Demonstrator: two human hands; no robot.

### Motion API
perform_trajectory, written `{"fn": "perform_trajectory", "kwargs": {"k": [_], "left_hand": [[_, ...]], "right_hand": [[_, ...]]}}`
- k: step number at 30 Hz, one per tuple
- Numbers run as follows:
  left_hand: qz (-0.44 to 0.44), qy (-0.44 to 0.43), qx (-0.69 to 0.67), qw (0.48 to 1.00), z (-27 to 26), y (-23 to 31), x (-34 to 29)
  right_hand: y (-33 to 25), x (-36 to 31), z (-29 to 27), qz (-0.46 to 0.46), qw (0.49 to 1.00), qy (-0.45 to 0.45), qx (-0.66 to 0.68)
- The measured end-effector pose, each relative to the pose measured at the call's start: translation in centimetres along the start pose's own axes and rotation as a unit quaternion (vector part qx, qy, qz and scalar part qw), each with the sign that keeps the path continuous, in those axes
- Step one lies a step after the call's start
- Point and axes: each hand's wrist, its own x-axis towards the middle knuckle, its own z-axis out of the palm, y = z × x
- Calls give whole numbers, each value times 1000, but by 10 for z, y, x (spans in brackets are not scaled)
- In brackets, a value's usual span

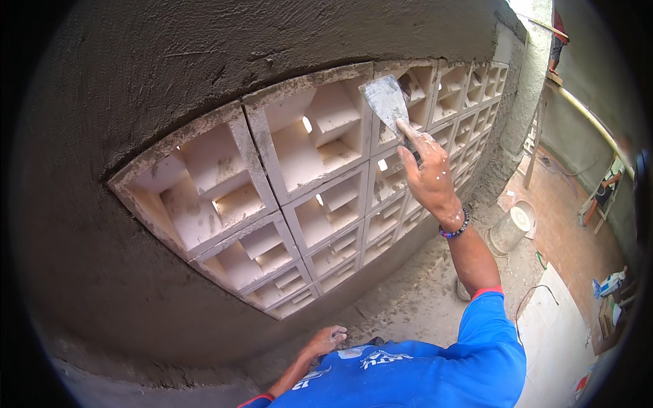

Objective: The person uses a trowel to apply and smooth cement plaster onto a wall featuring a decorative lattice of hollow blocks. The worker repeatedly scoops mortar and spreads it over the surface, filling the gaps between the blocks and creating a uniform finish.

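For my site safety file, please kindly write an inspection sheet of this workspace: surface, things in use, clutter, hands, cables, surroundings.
Surface: grey plastered wall around a white square-block lattice with grey smudges.
Things in use: grey flat scraper with flared blade, held before the lattice; contact unclear.
Clutter: pale cylindrical bucket and large white flat sheet, at floor level.
Hands: right hand grips the scraper; left hand low near the body, fingers curled, contents unclear.
Cables: thin dark cord beside the sheet.
Surroundings: another person in red top, upper right.

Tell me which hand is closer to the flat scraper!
Right. The right hand holds the scraper in front of the white blocks; the left hand is farther off, low down beside the blue shirt.
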Motion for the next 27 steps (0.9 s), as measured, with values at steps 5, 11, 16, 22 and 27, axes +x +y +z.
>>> {"fn": "perform_trajectory", "kwargs": {"k": [5,11,16,22,27], "left_hand": [[-31,13,-4,999,-4,-2,-2],[-72,23,-35,997,-4,5,-17],[-81,43,-38,995,-4,5,-23],[-72,48,-20,996,-6,6,-7],[-38,52,-15,998,1,12,14]], "right_hand": [[4,11,32,28,999,38,17],[12,24,-12,118,979,50,160],[28,95,-114,-83,987,-119,-66],[24,174,-136,-304,908,-200,-208],[-10,194,-129,-260,903,-276,-202]]}}
